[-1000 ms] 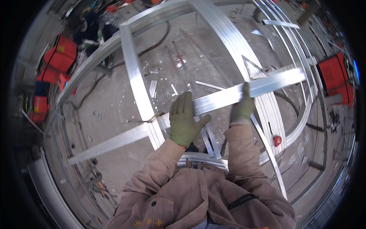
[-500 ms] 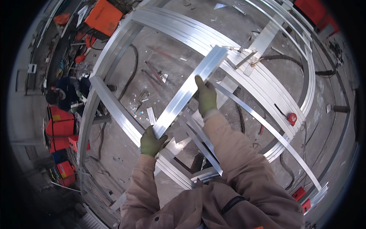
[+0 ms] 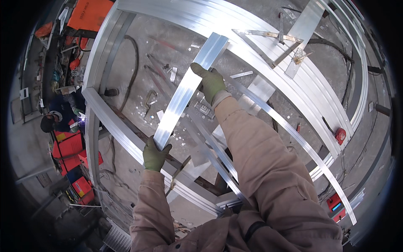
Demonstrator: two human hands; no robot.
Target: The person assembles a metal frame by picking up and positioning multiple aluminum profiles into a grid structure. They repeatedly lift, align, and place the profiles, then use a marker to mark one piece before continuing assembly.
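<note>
A short, shiny aluminium profile (image 3: pixel 179 101) is held slantwise over the floor, its far end up and to the right. My left hand (image 3: pixel 154 156), in a green glove, closes around its near end. Farther up, my right hand (image 3: pixel 211 84), gloved too, grips it with the thumb across the top face and the fingers hidden beneath. Past the far end, a wide ribbed aluminium beam (image 3: pixel 302 94) carries a triangular metal frame (image 3: pixel 268 37) and a red tape measure (image 3: pixel 340 135).
A thin aluminium strip (image 3: pixel 289 126) runs beside my right arm. On the left, a co-worker (image 3: pixel 63 115) crouches near a bright spark, beyond a frame upright (image 3: pixel 93 126). A G-clamp (image 3: pixel 149 101) and scattered scraps lie on the floor. Orange and red boxes (image 3: pixel 69 149) stand left.
The profile and both my hands have shifted left in view, and the profile stands a little steeper. The whole view has moved too. A spark now shows at the co-worker's hands.
</note>
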